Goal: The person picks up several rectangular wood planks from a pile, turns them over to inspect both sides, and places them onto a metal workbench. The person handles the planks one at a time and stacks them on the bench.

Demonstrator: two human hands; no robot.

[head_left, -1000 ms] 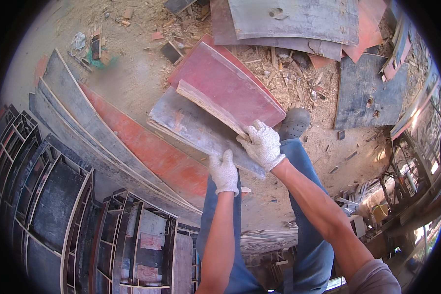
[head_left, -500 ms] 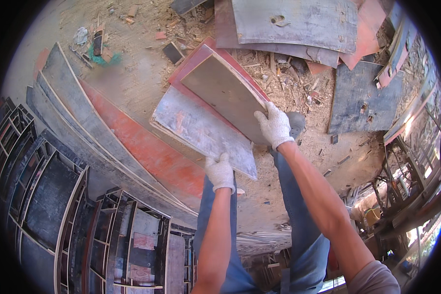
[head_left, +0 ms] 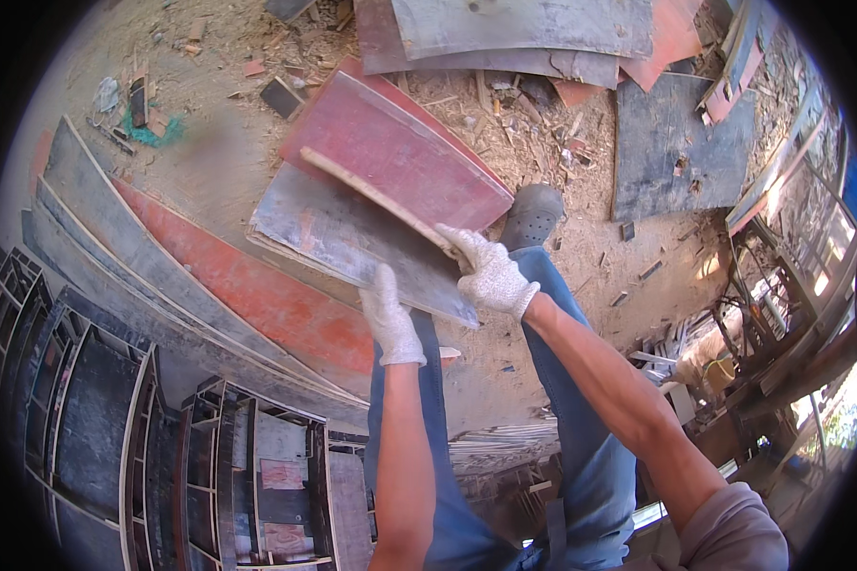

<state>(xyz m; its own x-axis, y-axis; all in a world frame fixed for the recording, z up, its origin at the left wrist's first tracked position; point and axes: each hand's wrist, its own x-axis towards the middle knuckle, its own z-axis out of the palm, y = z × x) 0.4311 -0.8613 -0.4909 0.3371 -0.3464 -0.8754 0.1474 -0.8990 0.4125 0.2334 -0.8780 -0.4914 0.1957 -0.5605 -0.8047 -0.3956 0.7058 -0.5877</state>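
My right hand, in a white knit glove, grips the near end of a plywood panel. That panel is tipped up, showing mostly its long, pale edge. Under it lies a grey, scuffed plywood panel, with red panels on its far side. My left hand, also gloved, is at the near edge of the grey panel. Its fingers are stretched out and it holds nothing.
Long curved-looking panels and an orange-red sheet lie at left. Framed panels stand at lower left. Grey sheets are stacked at the far side; a dark panel lies right. Wood scraps litter the ground near my shoe.
The panel in my right hand has tipped from showing its broad brown face to nearly edge-on, uncovering the red panel. My left hand's fingers have straightened. The view has shifted slightly.
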